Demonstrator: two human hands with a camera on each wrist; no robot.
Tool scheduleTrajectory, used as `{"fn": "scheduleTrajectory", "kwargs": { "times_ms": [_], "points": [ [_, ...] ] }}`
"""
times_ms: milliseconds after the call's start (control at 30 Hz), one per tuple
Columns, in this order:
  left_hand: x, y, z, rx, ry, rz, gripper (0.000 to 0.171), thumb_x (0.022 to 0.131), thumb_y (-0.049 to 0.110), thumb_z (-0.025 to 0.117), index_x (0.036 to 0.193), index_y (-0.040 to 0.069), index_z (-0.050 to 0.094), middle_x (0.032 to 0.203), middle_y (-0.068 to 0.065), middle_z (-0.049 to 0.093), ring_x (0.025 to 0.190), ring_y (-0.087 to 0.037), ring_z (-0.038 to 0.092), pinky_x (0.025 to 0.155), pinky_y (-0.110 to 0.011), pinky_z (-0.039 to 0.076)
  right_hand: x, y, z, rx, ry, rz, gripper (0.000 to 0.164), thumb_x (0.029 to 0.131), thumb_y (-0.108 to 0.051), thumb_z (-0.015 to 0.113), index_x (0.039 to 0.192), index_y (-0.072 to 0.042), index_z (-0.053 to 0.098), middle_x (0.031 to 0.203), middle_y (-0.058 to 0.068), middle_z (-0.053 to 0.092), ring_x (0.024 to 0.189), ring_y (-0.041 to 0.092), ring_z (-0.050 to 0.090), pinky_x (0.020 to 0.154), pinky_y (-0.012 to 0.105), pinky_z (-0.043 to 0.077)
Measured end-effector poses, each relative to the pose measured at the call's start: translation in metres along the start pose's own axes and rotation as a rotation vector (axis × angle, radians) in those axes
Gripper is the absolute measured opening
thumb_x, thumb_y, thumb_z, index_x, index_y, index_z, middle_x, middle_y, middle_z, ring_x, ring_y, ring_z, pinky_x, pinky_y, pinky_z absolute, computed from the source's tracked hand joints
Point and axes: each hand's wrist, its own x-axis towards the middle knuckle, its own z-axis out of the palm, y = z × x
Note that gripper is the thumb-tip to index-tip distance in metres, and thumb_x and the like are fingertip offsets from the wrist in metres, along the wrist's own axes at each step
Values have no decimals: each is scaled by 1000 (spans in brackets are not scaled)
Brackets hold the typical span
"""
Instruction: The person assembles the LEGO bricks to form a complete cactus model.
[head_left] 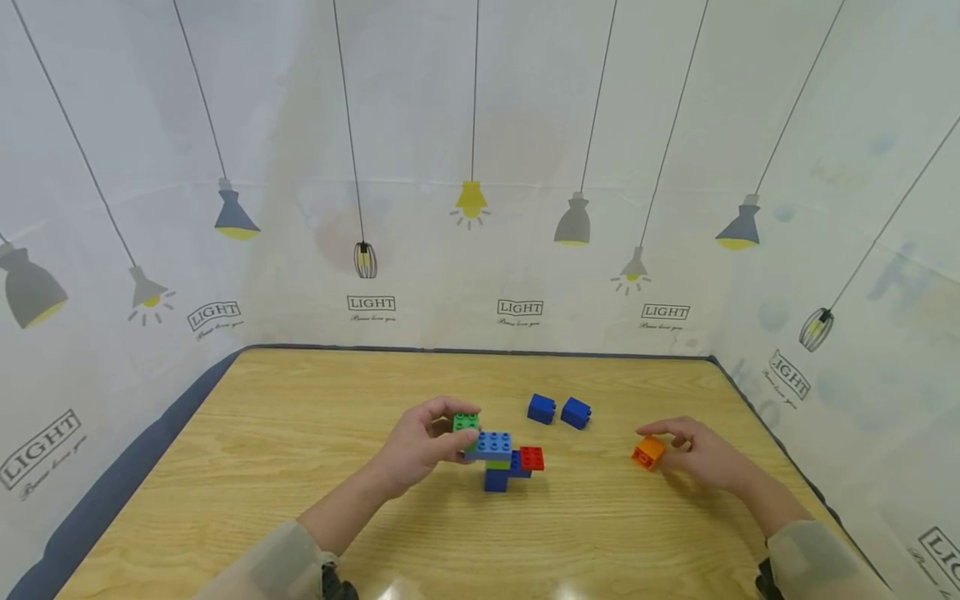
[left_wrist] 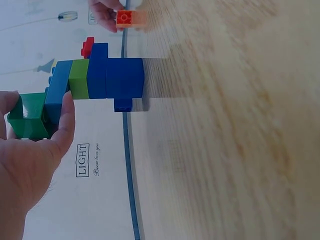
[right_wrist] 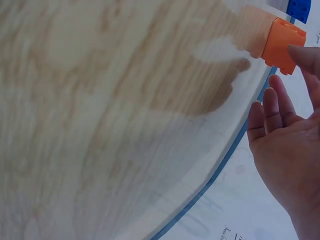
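Observation:
My left hand [head_left: 420, 442] grips a green toy brick [head_left: 465, 422] between thumb and fingers, at the left end of a light blue brick [head_left: 493, 444]. Whether the green brick is fully seated cannot be told. Below the light blue brick come a lime green brick [left_wrist: 79, 79] and dark blue bricks [left_wrist: 125, 77], standing on the table; a red brick [head_left: 532, 458] juts out at the right. Over on the right, my right hand [head_left: 701, 450] has thumb and index finger around an orange brick [head_left: 648, 452], which rests on the table. In the right wrist view the thumb overlaps the orange brick [right_wrist: 284, 44].
Two loose dark blue bricks, one on the left [head_left: 541, 408] and one on the right [head_left: 576, 412], lie behind the built stack. The wooden table [head_left: 337, 383] ends at a dark edge against a white curtain [head_left: 420, 125] printed with lamps.

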Motion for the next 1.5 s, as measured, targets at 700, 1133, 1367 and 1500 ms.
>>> {"fn": "scheduleTrajectory", "kwargs": {
  "times_ms": [700,1133,1367,1500],
  "points": [
    [0,1,1,5,-2,5,37,105,14,75,141,8,68,114,-7,64,103,-20,69,88,-42,70,3,-5,5,-9,0,88,44,98,-21,83,136,-6,65,126,10,72,111,23,65,88,33,55],
    [-1,1,0,4,-1,10,37,105,14,75,140,7,68,113,-7,63,102,-19,68,89,-43,70,13,-34,18,102,52,-56,37,102,-17,79,134,-5,66,127,10,73,109,16,66,87,23,58],
    [-1,1,0,16,4,10,36,105,14,75,140,7,69,112,-7,63,101,-20,68,95,-59,67,17,-57,26,150,36,-120,37,103,-15,77,137,-5,65,128,11,72,109,17,66,90,23,60],
    [-1,1,0,17,2,13,36,105,14,75,140,7,69,111,-7,62,100,-21,68,96,-61,66,18,-73,31,158,23,-153,37,104,-15,77,138,-6,65,127,11,72,110,18,68,93,25,60]
  ]
}}
